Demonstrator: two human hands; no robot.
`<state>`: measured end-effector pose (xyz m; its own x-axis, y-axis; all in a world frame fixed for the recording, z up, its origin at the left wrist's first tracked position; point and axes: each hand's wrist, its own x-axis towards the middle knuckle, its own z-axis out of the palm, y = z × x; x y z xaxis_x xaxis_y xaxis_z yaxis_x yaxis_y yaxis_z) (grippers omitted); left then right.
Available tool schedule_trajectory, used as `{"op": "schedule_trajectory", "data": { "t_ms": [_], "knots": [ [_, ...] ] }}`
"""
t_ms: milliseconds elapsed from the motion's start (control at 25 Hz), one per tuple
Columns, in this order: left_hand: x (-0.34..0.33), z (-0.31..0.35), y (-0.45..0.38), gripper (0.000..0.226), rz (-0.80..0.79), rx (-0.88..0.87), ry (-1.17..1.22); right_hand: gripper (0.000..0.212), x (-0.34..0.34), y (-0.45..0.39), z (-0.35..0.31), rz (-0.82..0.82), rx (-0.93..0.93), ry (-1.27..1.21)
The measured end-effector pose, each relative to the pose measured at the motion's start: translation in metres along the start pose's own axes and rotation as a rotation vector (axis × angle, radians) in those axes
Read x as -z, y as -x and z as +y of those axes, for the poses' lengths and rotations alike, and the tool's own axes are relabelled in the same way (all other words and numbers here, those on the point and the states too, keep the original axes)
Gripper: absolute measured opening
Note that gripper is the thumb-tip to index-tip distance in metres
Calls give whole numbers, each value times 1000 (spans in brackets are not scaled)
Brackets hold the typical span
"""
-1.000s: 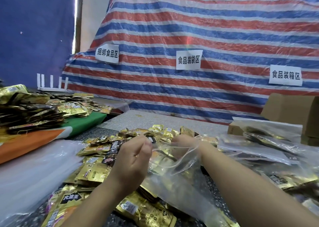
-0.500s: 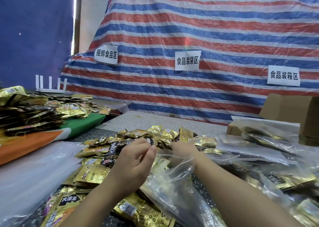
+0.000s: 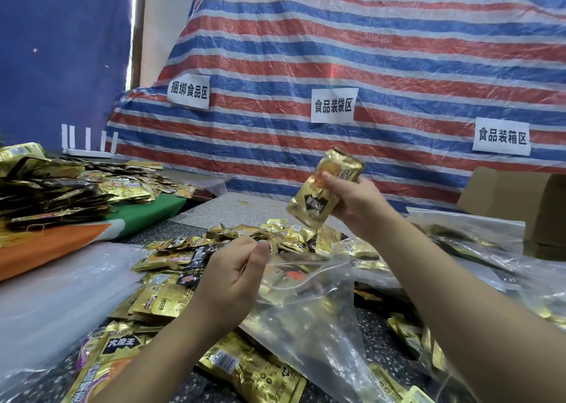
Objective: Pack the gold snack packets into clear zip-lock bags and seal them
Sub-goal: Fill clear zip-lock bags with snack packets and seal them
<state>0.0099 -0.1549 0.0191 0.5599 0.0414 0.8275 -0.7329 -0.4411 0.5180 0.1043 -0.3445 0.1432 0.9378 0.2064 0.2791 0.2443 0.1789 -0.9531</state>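
1. Right now your right hand (image 3: 352,200) grips one gold snack packet (image 3: 324,191), thumb across its front and fingers (image 3: 332,178) curled round its back, raised well above the clear zip-lock bag (image 3: 309,307).
2. Your left hand (image 3: 235,277) pinches the bag's near rim at the zip strip (image 3: 294,257), thumb and forefinger closed on the plastic; the other fingers curl loosely.
3. Risk, as I judge it: only one side of the mouth is held, so the far lip may sag shut. If it does, the packet would land on the plastic or slide off onto the loose packets (image 3: 251,243) heaped just beyond your left fingers.
4. Second risk: the plastic is thin and slack. A weak pinch could let the rim slip as the packet's corner catches it, and the bag would fold over itself.
5. Third risk: a packet corner left across the zip track would probably stop the seal closing.
6. Position: the held packet sits above and to the right of your left fingers; the bag's mouth opens just right of that pinch, its body trailing toward you over the table (image 3: 376,338).
7. Filled bags (image 3: 459,243) lie to the right, below your right forearm's far side.
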Motion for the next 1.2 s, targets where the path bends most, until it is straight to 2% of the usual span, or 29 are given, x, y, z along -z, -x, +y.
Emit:
{"op": "schedule_trajectory", "data": {
  "t_ms": [80, 160, 280, 400, 560, 880, 1040, 1200],
  "knots": [
    [0, 1, 0, 64, 15, -1, 5, 27, -7, 14, -14, -97, 47, -149],
    [1, 3, 0, 64, 24, 6, 5, 34, -13, 29, -20, -202, 67, -148],
    [1, 5, 1, 62, 47, 36, 30, 40, -20, 47, -18, -315, 121, 80],
    [1, 6, 1, 61, 72, 61, 52, 33, -21, 54, -13, -334, 164, 288],
    [0, 7, 2, 59, 76, 74, 51, 20, -15, 58, -12, -354, 158, 491],
    [1, 9, 1, 46, 98, 208, 149, 20, -22, 70, -14, -536, 131, 942],
    [1, 11, 2, 53, 111, 209, 128, 16, -28, 77, -18, -656, 87, 1177],
    [-2, 12, 6, 60, 131, 216, 121, 8, -33, 80, -20, -692, 82, 1374]
  ]
}}
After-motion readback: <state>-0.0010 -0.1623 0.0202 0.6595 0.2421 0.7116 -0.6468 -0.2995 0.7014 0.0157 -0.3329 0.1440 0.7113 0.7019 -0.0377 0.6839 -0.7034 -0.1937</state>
